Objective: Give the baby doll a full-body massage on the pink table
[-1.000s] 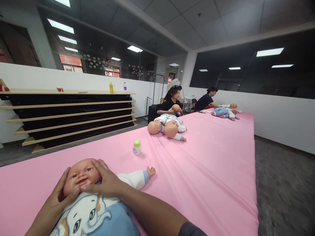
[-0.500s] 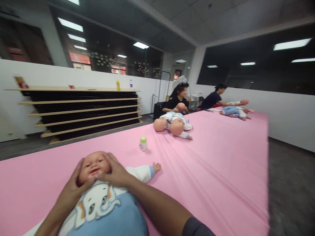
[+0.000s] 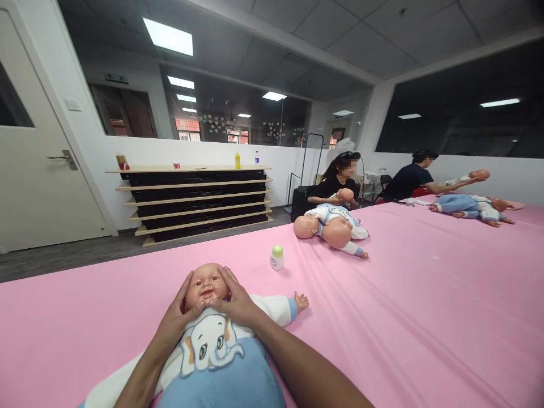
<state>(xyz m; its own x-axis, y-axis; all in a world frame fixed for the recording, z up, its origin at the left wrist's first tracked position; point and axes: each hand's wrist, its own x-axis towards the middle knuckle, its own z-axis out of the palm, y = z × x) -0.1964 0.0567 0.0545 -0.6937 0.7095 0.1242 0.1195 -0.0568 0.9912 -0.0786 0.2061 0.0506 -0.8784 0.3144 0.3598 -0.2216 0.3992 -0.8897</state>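
Left hand [image 3: 175, 318], right hand [image 3: 238, 305]: still cupping doll's head [image 3: 207, 283] (one per side)
Door handle [image 3: 66, 158]: newly visible, left of hands
Work: seems unbroken

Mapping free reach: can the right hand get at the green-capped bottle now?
Probably yes: only pink cloth shows between the right hand and the bottle, with the doll's outstretched arm on the near side. That hand cups the doll's head, so it would need to let go first.

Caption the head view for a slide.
Left hand and right hand cup the smiling plastic head of a baby doll in blue-and-white clothes on pink cloth.
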